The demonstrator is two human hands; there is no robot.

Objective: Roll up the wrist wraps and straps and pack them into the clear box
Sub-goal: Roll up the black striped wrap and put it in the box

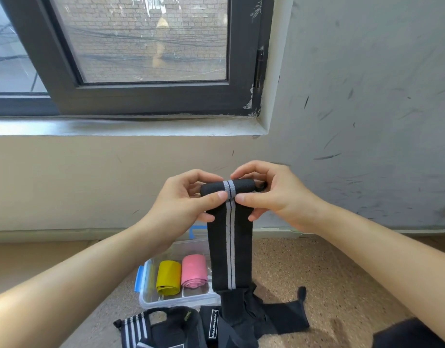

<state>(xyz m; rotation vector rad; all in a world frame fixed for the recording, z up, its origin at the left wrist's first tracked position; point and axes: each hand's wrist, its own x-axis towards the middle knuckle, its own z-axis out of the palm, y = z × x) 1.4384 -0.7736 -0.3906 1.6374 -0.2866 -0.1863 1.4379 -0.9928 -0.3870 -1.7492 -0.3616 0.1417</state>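
Observation:
A black wrist wrap with a grey centre stripe hangs in front of me, its top end turned into a small roll. My left hand pinches the roll's left side and my right hand pinches its right side, thumbs meeting at the stripe. The wrap's lower end trails onto a heap of black wraps and straps on the floor. Below my hands stands the clear box with blue clips. Inside it lie a yellow roll and a pink roll side by side.
The speckled brown floor stretches to the right of the box. A beige wall and a grey scuffed wall meet in the corner ahead, under a dark-framed window with a ledge.

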